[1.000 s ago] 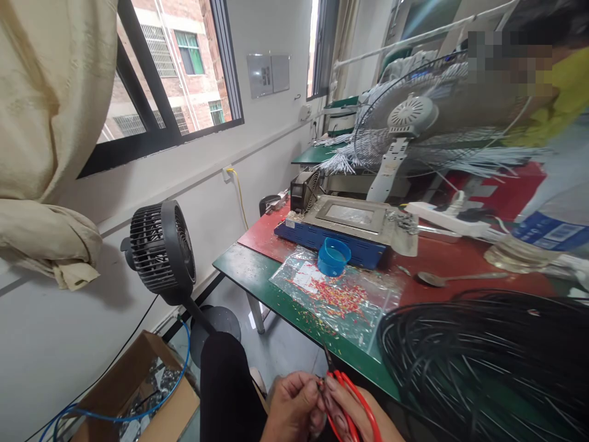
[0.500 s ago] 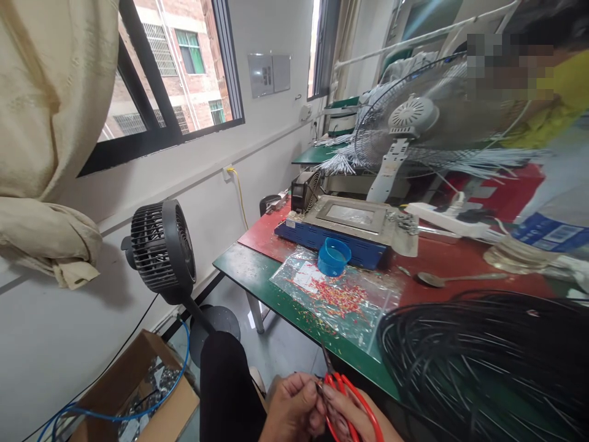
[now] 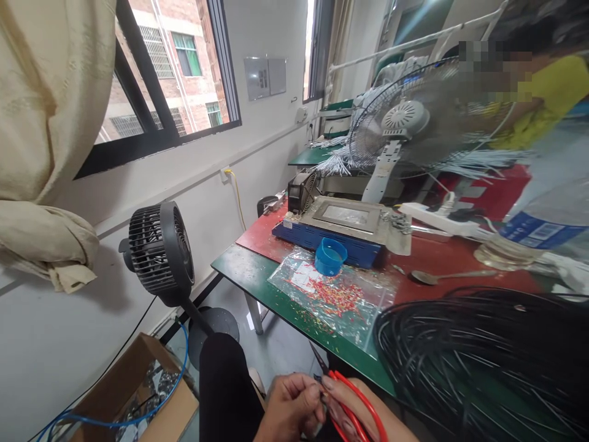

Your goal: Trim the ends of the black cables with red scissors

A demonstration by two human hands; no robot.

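At the bottom of the head view, my right hand (image 3: 350, 402) is closed around a pair of red-handled scissors (image 3: 363, 399). Their dark blades point up and left, towards the table edge. Beside it, my left hand (image 3: 291, 405) is pinched shut, its fingertips close to those of my right hand. Something small and dark lies between the fingertips, too small to name. Both hands are held above my lap, in front of the green table edge (image 3: 322, 341). On the table lies a clear plastic bag (image 3: 294, 261) strewn with small red and yellow bits (image 3: 338, 298).
A blue cup (image 3: 330, 256) stands against a blue-sided heating device (image 3: 340, 236). A big coil of black cable (image 3: 460, 350) covers the table's right side, near a spoon (image 3: 427, 278) and a large bottle (image 3: 543, 221). Two fans, a cardboard box (image 3: 170, 405) and a person in yellow (image 3: 547, 101) surround the table.
The scissors' blades have swung a little to the left and appear more open. My hands stay close together, and the view has shifted slightly.
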